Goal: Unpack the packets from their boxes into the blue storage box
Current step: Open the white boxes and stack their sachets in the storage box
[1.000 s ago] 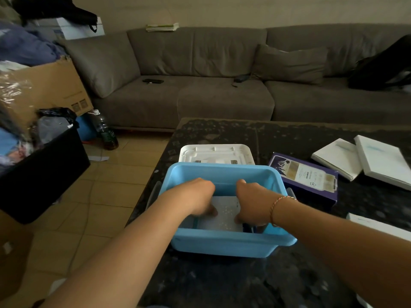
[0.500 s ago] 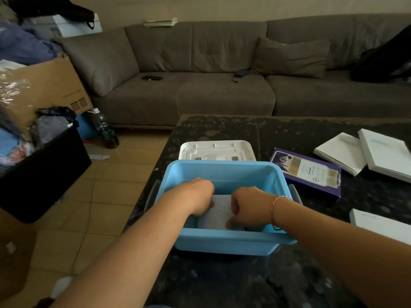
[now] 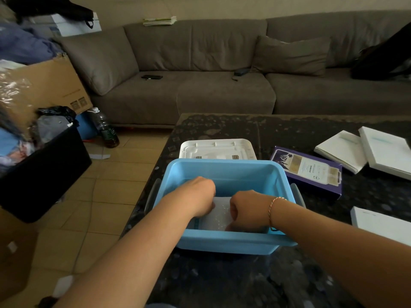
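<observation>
We judge the white packets (image 3: 219, 215) to be light, thin and flexible, with a smooth film surface that may slide between the fingers; we would take hold of them at the two short edges, not the middle, so the stack stays flat and does not buckle. The packets lie on the floor of the blue storage box (image 3: 224, 168), towards its near wall; the box stands at the near left edge of the bench (image 3: 289, 274).

Both forearms reach forward and down over the near wall of the box. The left hand (image 3: 200, 196) is knuckles-up with its fingers curled on the left edge of the packets. The right hand (image 3: 246, 207) is likewise curled, its grip on the right edge. The fingertips of both are hidden, so we infer, not see, the clamped grip
</observation>
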Action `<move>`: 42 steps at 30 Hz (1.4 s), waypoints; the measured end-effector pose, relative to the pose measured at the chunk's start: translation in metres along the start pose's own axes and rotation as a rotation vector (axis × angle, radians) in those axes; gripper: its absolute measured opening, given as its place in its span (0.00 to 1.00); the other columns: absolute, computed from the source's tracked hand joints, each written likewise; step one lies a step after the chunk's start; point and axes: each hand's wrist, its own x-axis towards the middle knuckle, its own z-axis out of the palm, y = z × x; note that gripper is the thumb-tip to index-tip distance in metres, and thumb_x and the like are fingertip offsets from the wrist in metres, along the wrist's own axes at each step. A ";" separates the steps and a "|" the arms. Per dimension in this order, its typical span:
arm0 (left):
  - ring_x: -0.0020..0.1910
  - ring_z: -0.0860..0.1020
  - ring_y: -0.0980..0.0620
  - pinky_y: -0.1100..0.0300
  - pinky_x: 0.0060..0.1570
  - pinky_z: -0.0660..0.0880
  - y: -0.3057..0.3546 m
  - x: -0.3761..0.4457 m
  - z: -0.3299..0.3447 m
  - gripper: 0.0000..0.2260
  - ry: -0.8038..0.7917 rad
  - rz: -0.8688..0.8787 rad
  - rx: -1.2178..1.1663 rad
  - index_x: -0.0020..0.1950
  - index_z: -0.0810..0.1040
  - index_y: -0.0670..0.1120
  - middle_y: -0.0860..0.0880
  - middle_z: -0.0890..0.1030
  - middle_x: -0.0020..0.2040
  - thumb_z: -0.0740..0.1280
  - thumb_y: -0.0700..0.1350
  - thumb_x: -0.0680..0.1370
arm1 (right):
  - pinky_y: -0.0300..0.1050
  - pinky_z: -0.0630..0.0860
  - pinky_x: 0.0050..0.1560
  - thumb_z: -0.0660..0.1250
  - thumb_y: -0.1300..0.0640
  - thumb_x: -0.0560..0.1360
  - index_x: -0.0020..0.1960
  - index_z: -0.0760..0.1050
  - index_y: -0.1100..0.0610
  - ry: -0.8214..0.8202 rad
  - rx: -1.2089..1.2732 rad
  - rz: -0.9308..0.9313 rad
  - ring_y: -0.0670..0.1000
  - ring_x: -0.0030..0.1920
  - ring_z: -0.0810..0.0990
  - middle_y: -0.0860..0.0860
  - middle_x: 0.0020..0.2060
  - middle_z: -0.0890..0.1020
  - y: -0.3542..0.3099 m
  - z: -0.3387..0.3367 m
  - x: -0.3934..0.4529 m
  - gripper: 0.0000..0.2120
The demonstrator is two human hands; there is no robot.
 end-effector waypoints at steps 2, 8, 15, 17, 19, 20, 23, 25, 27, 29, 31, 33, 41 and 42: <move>0.49 0.79 0.47 0.57 0.48 0.76 0.000 0.000 0.000 0.08 -0.002 0.006 0.017 0.58 0.80 0.44 0.45 0.79 0.53 0.65 0.44 0.81 | 0.48 0.78 0.55 0.70 0.44 0.73 0.53 0.77 0.59 -0.006 -0.007 -0.002 0.53 0.46 0.77 0.56 0.51 0.82 0.000 0.000 0.001 0.19; 0.48 0.79 0.47 0.56 0.46 0.76 -0.003 0.002 -0.003 0.08 -0.031 0.046 0.045 0.56 0.80 0.45 0.45 0.80 0.52 0.65 0.44 0.81 | 0.49 0.77 0.56 0.69 0.45 0.74 0.56 0.78 0.61 -0.025 -0.014 -0.023 0.53 0.47 0.77 0.57 0.53 0.82 0.002 -0.002 0.002 0.20; 0.43 0.78 0.47 0.59 0.36 0.71 -0.005 0.005 -0.008 0.06 -0.053 0.078 0.093 0.47 0.80 0.45 0.46 0.80 0.46 0.65 0.43 0.80 | 0.50 0.78 0.57 0.69 0.47 0.75 0.55 0.80 0.60 -0.070 -0.015 -0.041 0.55 0.51 0.80 0.57 0.53 0.83 0.006 -0.002 0.003 0.17; 0.40 0.75 0.48 0.60 0.34 0.68 -0.004 0.004 -0.007 0.07 -0.067 0.066 0.104 0.43 0.78 0.46 0.46 0.78 0.43 0.64 0.42 0.80 | 0.50 0.78 0.57 0.68 0.49 0.76 0.56 0.80 0.61 -0.071 -0.055 -0.044 0.54 0.48 0.78 0.58 0.53 0.83 0.003 -0.003 0.002 0.17; 0.41 0.76 0.48 0.59 0.36 0.69 -0.002 0.003 -0.007 0.07 -0.062 0.046 0.084 0.45 0.78 0.46 0.45 0.78 0.45 0.63 0.42 0.81 | 0.50 0.78 0.58 0.67 0.49 0.76 0.57 0.79 0.61 -0.056 -0.126 -0.044 0.54 0.51 0.79 0.58 0.54 0.82 -0.002 -0.007 -0.003 0.17; 0.42 0.76 0.48 0.59 0.37 0.69 -0.001 0.000 -0.008 0.07 -0.049 0.033 0.069 0.45 0.78 0.46 0.45 0.78 0.47 0.63 0.44 0.81 | 0.49 0.78 0.57 0.67 0.49 0.77 0.58 0.78 0.60 -0.022 -0.164 -0.045 0.55 0.52 0.80 0.57 0.54 0.82 -0.003 -0.012 -0.009 0.17; 0.49 0.77 0.48 0.57 0.47 0.73 0.001 -0.013 -0.020 0.08 0.053 0.021 0.014 0.51 0.78 0.47 0.47 0.78 0.54 0.62 0.49 0.82 | 0.43 0.77 0.52 0.67 0.49 0.77 0.58 0.76 0.55 0.222 -0.124 -0.075 0.50 0.48 0.78 0.50 0.49 0.80 -0.002 -0.040 -0.036 0.13; 0.57 0.78 0.49 0.53 0.58 0.75 0.008 -0.023 -0.028 0.14 0.172 0.059 -0.058 0.64 0.77 0.49 0.49 0.79 0.62 0.62 0.52 0.82 | 0.38 0.78 0.45 0.67 0.51 0.78 0.56 0.75 0.52 0.378 0.062 -0.095 0.46 0.42 0.79 0.46 0.42 0.79 0.007 -0.062 -0.061 0.08; 0.54 0.80 0.52 0.53 0.57 0.77 0.021 -0.036 -0.032 0.13 0.398 0.179 -0.133 0.63 0.79 0.50 0.50 0.82 0.58 0.64 0.52 0.81 | 0.36 0.82 0.39 0.67 0.54 0.78 0.51 0.75 0.51 0.489 0.234 -0.144 0.43 0.35 0.84 0.45 0.37 0.83 0.020 -0.074 -0.085 0.03; 0.47 0.80 0.55 0.55 0.50 0.78 0.042 -0.052 -0.031 0.08 0.695 0.398 -0.245 0.55 0.83 0.49 0.52 0.84 0.49 0.66 0.48 0.80 | 0.34 0.81 0.36 0.68 0.54 0.77 0.49 0.76 0.50 0.603 0.356 -0.179 0.40 0.33 0.84 0.45 0.35 0.84 0.037 -0.073 -0.107 0.01; 0.44 0.78 0.58 0.62 0.47 0.77 0.069 -0.071 -0.019 0.05 0.876 0.621 -0.375 0.51 0.83 0.45 0.52 0.83 0.46 0.68 0.44 0.79 | 0.31 0.79 0.33 0.68 0.55 0.77 0.47 0.76 0.50 0.706 0.455 -0.176 0.40 0.33 0.83 0.44 0.35 0.84 0.055 -0.060 -0.128 0.01; 0.45 0.78 0.58 0.66 0.46 0.76 0.100 -0.085 0.006 0.04 0.927 0.769 -0.464 0.50 0.82 0.43 0.50 0.82 0.46 0.68 0.42 0.79 | 0.32 0.79 0.32 0.69 0.56 0.76 0.46 0.77 0.49 0.790 0.563 -0.136 0.42 0.32 0.84 0.45 0.34 0.84 0.074 -0.038 -0.150 0.02; 0.58 0.76 0.52 0.55 0.51 0.80 0.183 -0.073 0.133 0.24 0.658 0.851 -0.194 0.60 0.76 0.51 0.53 0.73 0.63 0.71 0.62 0.70 | 0.40 0.77 0.30 0.71 0.60 0.74 0.42 0.78 0.50 1.145 0.795 0.223 0.47 0.28 0.81 0.48 0.31 0.83 0.178 0.100 -0.221 0.06; 0.57 0.76 0.53 0.55 0.50 0.80 0.188 -0.070 0.140 0.25 0.633 0.825 -0.177 0.60 0.75 0.51 0.53 0.73 0.64 0.70 0.63 0.68 | 0.42 0.77 0.30 0.71 0.60 0.74 0.42 0.78 0.49 1.173 0.791 0.282 0.47 0.28 0.81 0.48 0.30 0.83 0.187 0.118 -0.228 0.07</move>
